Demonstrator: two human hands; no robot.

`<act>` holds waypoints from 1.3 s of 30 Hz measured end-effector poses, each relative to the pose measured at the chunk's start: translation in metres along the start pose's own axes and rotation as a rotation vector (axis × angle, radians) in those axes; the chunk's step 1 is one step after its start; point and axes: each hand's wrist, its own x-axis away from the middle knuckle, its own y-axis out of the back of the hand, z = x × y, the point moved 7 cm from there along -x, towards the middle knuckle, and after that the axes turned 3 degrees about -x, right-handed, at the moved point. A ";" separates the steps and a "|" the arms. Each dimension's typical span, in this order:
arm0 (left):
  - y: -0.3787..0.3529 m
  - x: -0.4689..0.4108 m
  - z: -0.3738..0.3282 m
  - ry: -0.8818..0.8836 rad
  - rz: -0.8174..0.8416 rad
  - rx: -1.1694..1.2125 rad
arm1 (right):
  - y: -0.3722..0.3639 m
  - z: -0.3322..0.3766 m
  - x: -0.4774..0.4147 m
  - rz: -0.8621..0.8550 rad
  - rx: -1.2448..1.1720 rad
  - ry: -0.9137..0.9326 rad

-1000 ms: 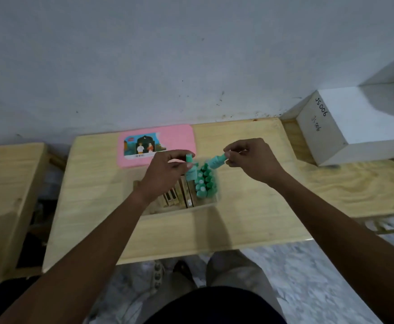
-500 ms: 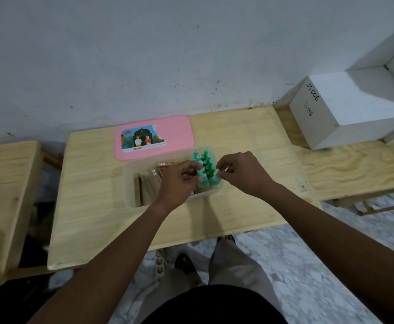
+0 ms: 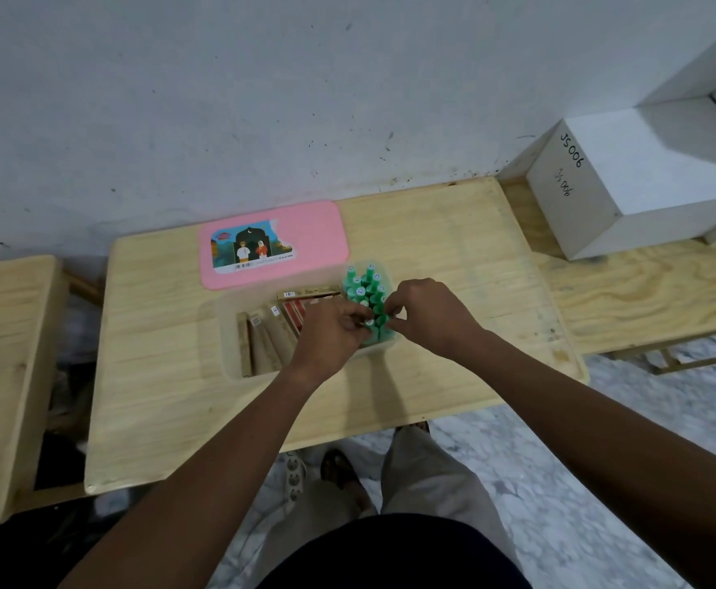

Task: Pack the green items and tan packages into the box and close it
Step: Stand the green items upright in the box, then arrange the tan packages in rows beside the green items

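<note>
My two hands meet over the right end of the clear plastic box (image 3: 228, 333), which stands in the middle of the wooden table (image 3: 156, 418). My left hand (image 3: 330, 333) comes from the near left and my right hand (image 3: 428, 316) from the near right, and both pinch with the fingertips at the near end of the cluster of green bottles (image 3: 366, 291). It seems that each hand pinches a green bottle there, but the fingers hide the contact, so I cannot tell exactly what each one holds. The bottles stand upright, caps up, in rows that run from near to far along the right wall of the box. The tan packages (image 3: 262, 342) lie in the left part of the box, with their long axis also near to far, just beside my left hand. I judge that the packing is almost done. The pink lid (image 3: 318, 235) lies flat on the table just beyond the box, on its far left side, so it is my left hand that is nearer to it for the closing.
</note>
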 end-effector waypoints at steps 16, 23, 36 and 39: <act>0.006 0.009 0.012 0.060 0.020 0.007 | -0.007 0.005 0.000 0.021 0.077 0.023; 0.068 0.015 0.047 0.173 -0.202 -0.128 | -0.002 0.040 -0.019 -0.068 -0.005 0.032; 0.112 0.024 0.067 0.308 -0.106 -0.716 | -0.091 0.114 -0.074 0.018 -0.085 -0.071; 0.101 0.021 0.077 0.379 -0.071 -0.655 | -0.089 0.113 -0.083 -0.085 -0.020 -0.081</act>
